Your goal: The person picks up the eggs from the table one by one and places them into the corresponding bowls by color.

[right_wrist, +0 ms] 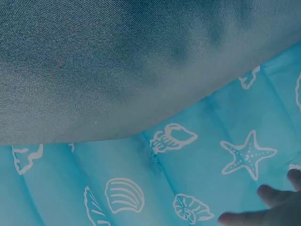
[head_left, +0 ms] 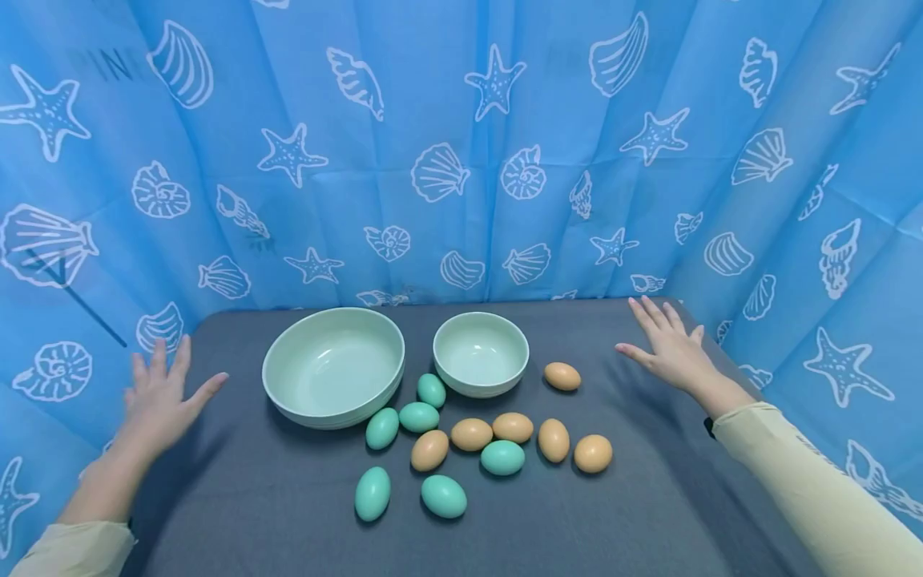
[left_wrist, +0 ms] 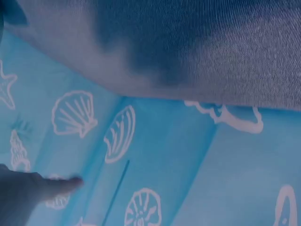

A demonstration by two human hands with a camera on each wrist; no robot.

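My left hand [head_left: 156, 405] hovers over the left edge of the table with its fingers spread, holding nothing. Across from it, my right hand [head_left: 672, 350] is held out above the far right side, also spread and touching nothing. A large pale green bowl [head_left: 335, 369] and a smaller matching bowl [head_left: 481, 354] stand side by side at the back, both empty. In front of them lie several green eggs [head_left: 372, 494] and several light brown eggs [head_left: 554, 440], mixed together. One brown egg [head_left: 562, 377] sits apart, right of the small bowl; it is nearest my right hand.
A dark grey cloth covers the table [head_left: 534, 529]. Behind and around it hangs a blue curtain [head_left: 461, 216] printed with white shells and starfish. Both wrist views show mostly the table's edge and this curtain, with fingers [right_wrist: 275, 202] in a lower corner.
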